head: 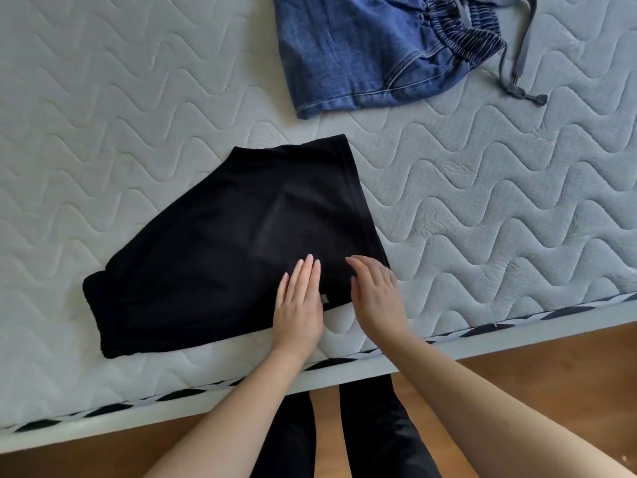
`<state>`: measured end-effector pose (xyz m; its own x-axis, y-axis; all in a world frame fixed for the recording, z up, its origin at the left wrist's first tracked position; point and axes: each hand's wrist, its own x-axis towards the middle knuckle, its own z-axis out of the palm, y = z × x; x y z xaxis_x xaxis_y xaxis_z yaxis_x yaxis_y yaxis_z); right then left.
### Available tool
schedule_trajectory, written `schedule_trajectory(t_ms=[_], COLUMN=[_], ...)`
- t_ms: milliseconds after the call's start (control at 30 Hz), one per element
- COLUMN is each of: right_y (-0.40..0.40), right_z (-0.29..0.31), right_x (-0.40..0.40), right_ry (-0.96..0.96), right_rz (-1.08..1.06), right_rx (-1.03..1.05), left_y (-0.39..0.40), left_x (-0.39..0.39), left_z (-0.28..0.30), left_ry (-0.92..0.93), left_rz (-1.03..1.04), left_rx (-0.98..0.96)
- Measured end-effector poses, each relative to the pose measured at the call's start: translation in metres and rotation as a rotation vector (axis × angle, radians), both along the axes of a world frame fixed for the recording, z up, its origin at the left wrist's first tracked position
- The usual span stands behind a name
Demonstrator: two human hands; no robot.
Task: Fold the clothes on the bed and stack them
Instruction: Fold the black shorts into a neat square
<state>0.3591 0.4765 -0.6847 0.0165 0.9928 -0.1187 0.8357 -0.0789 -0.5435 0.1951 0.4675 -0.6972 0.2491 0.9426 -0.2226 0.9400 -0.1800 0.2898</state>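
Both hands lie flat with fingers straight, the left hand (299, 307) and right hand (377, 298) pressing the near right corner of the black garment (234, 250), gripping nothing. It lies on the mattress (499, 208) near the edge, long axis running from near-left to far-right, the narrower end apparently pointing toward the folded jeans (362, 53). A sideways smoothing push could drag the fold open.

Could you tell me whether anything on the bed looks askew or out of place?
Slightly: the black garment lies at an angle to the mattress edge, and the jeans' drawstring trails loose beside them. Nothing looks damaged.
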Motion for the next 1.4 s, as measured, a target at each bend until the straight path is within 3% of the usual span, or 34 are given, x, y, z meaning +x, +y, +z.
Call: schedule_trajectory(t_ms=[167, 367, 500, 733, 833, 1000, 1200, 1267, 1400], right_y=[-0.001, 0.002, 0.012, 0.11, 0.177, 0.259, 0.276, 0.273, 0.249], right_z=[-0.03, -0.042, -0.03, -0.016, -0.01, -0.007, -0.007, -0.002, 0.012], right_x=[-0.011, 0.026, 0.034, -0.002, -0.02, -0.03, -0.039, -0.037, -0.025], right_ry=[-0.161, -0.394, -0.429, -0.369, -0.359, -0.556, -0.714, -0.739, -0.63], right_rz=[0.202, 0.314, 0.275, 0.286, 0.272, 0.437, 0.47, 0.454, 0.377], right_rx=[-0.262, -0.319, -0.293, 0.072, 0.045, -0.161, -0.214, -0.177, -0.062], left_y=[0.005, 0.004, -0.002, 0.096, 0.169, 0.263, 0.294, 0.29, 0.244], left_x=[-0.022, -0.044, -0.075, -0.104, -0.106, -0.101, -0.11, -0.113, -0.114], left_z=[-0.015, -0.027, -0.019, -0.005, -0.001, 0.001, 0.005, 0.012, 0.031], left_ry=[0.222, 0.301, 0.285, 0.191, 0.189, 0.063, -0.074, -0.167, -0.306], left_rz=[0.068, 0.007, 0.05, 0.024, 0.085, 0.183, 0.444, 0.398, 0.235], left_rx=[-0.151, -0.191, -0.211, 0.038, 0.059, -0.149, -0.443, -0.397, -0.069])
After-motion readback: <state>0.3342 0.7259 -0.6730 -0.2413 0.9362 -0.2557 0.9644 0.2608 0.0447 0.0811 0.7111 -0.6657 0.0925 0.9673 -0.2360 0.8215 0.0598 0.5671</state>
